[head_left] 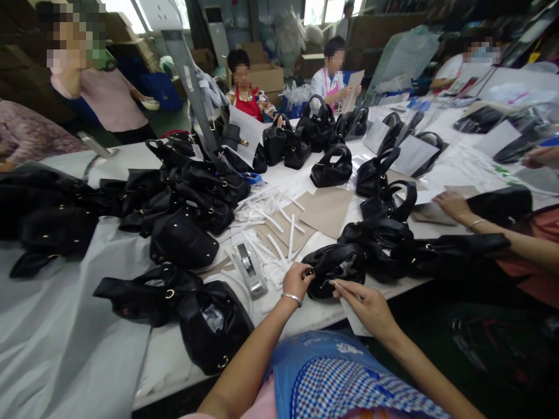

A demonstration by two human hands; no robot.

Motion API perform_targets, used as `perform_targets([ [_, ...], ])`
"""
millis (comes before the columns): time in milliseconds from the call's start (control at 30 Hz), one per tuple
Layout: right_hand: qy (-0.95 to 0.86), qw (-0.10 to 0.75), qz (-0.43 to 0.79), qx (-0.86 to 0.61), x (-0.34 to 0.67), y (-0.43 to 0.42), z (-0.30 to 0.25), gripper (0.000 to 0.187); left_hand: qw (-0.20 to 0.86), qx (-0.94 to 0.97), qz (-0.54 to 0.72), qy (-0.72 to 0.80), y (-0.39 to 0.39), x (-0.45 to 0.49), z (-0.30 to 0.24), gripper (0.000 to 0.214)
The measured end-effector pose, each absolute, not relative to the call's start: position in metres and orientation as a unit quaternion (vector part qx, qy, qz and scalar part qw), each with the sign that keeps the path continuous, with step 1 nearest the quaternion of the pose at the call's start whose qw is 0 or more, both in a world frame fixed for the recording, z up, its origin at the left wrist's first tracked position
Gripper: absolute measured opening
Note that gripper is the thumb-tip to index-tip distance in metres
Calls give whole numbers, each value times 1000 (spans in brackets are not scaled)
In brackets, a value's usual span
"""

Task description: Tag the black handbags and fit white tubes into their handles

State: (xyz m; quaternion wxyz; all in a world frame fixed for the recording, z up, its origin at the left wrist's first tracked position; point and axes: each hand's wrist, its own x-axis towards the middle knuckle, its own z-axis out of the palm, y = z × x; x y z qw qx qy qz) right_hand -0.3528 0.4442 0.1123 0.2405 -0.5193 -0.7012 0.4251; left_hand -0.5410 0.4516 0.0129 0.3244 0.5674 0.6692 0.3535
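Observation:
A small black handbag point(336, 266) lies at the near edge of the white table point(65, 326), right in front of me. My left hand point(297, 279), with a bracelet at the wrist, is closed in a pinch on the bag's gold ring fitting at its left end. My right hand point(364, 302) rests against the bag's front side with fingers pressed together, and a white paper piece point(353, 322) sticks out beneath it.
Several black handbags lie in piles across the table, with white paper strips point(279, 224), brown card sheets point(327, 210) and a tape dispenser point(250, 270) between them. Another person's arm point(489, 224) reaches in from the right. Other people sit or stand at the far side.

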Motion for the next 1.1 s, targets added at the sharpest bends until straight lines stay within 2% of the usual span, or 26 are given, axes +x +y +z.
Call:
perform_targets([
  [233, -685, 293, 405, -530, -367, 458, 117, 34, 338, 529, 418, 657, 449, -544, 11, 13],
  [767, -668, 290, 405, -553, -372, 464, 113, 32, 367, 513, 425, 649, 451, -543, 3, 22],
  [1100, -654, 283, 436, -550, -377, 463, 93, 33, 373, 510, 422, 650, 454, -541, 5, 15],
])
